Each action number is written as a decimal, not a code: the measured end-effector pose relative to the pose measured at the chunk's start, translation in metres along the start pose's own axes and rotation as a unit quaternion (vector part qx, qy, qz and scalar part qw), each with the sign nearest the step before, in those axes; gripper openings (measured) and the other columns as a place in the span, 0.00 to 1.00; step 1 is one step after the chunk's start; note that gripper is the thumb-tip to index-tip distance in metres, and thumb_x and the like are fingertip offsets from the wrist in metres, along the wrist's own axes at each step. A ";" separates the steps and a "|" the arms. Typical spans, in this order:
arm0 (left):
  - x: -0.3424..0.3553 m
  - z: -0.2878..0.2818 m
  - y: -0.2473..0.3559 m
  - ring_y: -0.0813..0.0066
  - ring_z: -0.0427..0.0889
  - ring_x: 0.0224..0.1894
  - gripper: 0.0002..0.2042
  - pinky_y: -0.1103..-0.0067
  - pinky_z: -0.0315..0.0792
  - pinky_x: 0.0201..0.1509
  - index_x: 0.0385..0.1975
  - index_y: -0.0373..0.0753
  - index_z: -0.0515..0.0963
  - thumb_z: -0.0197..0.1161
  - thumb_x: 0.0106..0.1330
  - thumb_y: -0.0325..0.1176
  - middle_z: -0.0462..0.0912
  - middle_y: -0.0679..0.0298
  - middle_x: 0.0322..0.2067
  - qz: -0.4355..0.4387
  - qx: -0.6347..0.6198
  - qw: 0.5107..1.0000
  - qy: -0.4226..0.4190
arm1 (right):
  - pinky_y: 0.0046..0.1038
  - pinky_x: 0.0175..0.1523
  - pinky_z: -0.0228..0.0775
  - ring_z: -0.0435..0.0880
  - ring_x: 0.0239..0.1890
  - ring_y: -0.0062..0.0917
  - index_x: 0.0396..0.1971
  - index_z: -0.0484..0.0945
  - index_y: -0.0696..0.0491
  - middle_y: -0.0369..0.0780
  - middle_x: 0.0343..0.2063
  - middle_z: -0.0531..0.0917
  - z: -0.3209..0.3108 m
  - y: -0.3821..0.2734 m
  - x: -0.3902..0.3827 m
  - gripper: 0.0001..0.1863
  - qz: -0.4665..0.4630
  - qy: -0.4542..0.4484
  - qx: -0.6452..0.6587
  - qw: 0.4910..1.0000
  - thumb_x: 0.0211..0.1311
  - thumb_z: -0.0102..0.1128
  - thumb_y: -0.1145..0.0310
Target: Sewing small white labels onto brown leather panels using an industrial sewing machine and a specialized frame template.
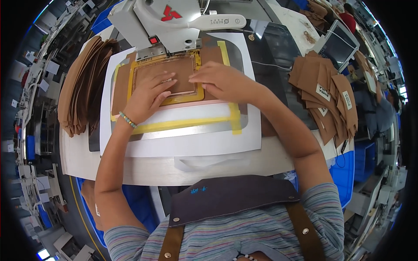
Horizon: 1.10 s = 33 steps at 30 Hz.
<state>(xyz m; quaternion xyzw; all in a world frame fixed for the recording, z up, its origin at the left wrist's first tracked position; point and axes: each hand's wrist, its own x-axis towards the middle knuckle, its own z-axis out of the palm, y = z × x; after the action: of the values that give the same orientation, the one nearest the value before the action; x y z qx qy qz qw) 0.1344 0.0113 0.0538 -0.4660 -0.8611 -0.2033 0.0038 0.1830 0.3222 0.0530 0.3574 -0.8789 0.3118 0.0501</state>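
My left hand (pixel 150 95) lies on a brown fabric piece (pixel 178 68) inside a yellow-edged clamp frame (pixel 163 103), fingers stretched out. Beside its fingertips shows a small pale label (pixel 166 80), partly covered. From the right, my right hand (pixel 226 82) reaches over the frame's side, its bent fingers resting on the fabric near the inner edge and its thumb apart below them. Both hands are open, with nothing seen gripped. Just beyond them stands the white sewing machine head (pixel 172 28), over the frame's far edge.
A tall stack of brown fabric pieces (pixel 80 87) stands at the left. Labelled brown pieces (pixel 324 87) are piled at the right, near a tilted screen (pixel 339 45). White sheeting (pixel 183 145) with yellow tape surrounds the frame. A blue bin (pixel 346 178) sits below the table's right edge.
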 end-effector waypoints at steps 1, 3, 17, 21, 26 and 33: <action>0.001 0.004 0.000 0.53 0.69 0.75 0.19 0.61 0.63 0.78 0.64 0.39 0.80 0.59 0.77 0.36 0.76 0.58 0.71 -0.003 0.000 1.000 0.000 | 0.38 0.70 0.70 0.79 0.62 0.38 0.62 0.82 0.54 0.43 0.55 0.86 0.009 -0.005 0.003 0.20 -0.005 -0.028 -0.024 0.999 0.72 0.56 0.73; 0.002 0.014 -0.002 0.53 0.66 0.77 0.20 0.61 0.61 0.80 0.64 0.40 0.81 0.59 0.77 0.37 0.74 0.60 0.73 0.068 0.028 0.997 -0.025 | 0.37 0.69 0.70 0.80 0.61 0.38 0.63 0.82 0.55 0.42 0.53 0.88 0.032 -0.002 0.002 0.22 -0.038 -0.036 -0.084 0.995 0.69 0.57 0.75; 0.006 0.014 0.004 0.51 0.65 0.78 0.22 0.59 0.59 0.81 0.65 0.39 0.81 0.62 0.74 0.39 0.74 0.59 0.73 0.057 -0.003 0.998 -0.039 | 0.36 0.66 0.73 0.80 0.56 0.38 0.59 0.83 0.60 0.43 0.52 0.88 0.020 -0.015 -0.002 0.23 -0.053 -0.049 -0.089 0.993 0.63 0.60 0.78; 0.009 0.016 0.004 0.51 0.66 0.77 0.22 0.59 0.59 0.81 0.65 0.40 0.81 0.63 0.73 0.36 0.74 0.59 0.73 0.056 -0.001 0.998 -0.031 | 0.36 0.67 0.73 0.79 0.56 0.38 0.58 0.83 0.60 0.42 0.55 0.87 0.026 -0.011 -0.004 0.21 -0.075 -0.036 -0.126 0.989 0.65 0.61 0.76; 0.013 0.014 0.002 0.51 0.66 0.77 0.22 0.59 0.60 0.81 0.66 0.41 0.80 0.63 0.73 0.35 0.74 0.60 0.73 0.054 0.010 0.998 -0.033 | 0.36 0.67 0.73 0.78 0.56 0.38 0.59 0.82 0.61 0.42 0.56 0.86 0.028 -0.009 -0.004 0.21 -0.070 -0.021 -0.112 0.991 0.68 0.63 0.71; 0.019 0.017 -0.007 0.53 0.66 0.77 0.22 0.60 0.60 0.80 0.67 0.41 0.80 0.62 0.74 0.34 0.73 0.60 0.73 0.060 0.021 0.998 -0.030 | 0.36 0.69 0.69 0.75 0.59 0.38 0.60 0.81 0.60 0.43 0.59 0.84 0.024 -0.017 -0.001 0.23 -0.011 -0.042 -0.094 0.995 0.71 0.64 0.64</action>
<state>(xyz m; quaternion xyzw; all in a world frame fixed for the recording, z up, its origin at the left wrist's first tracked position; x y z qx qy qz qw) 0.1212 0.0287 0.0395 -0.5225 -0.8355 -0.1704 0.0002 0.1981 0.2991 0.0419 0.3735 -0.9018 0.2116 0.0500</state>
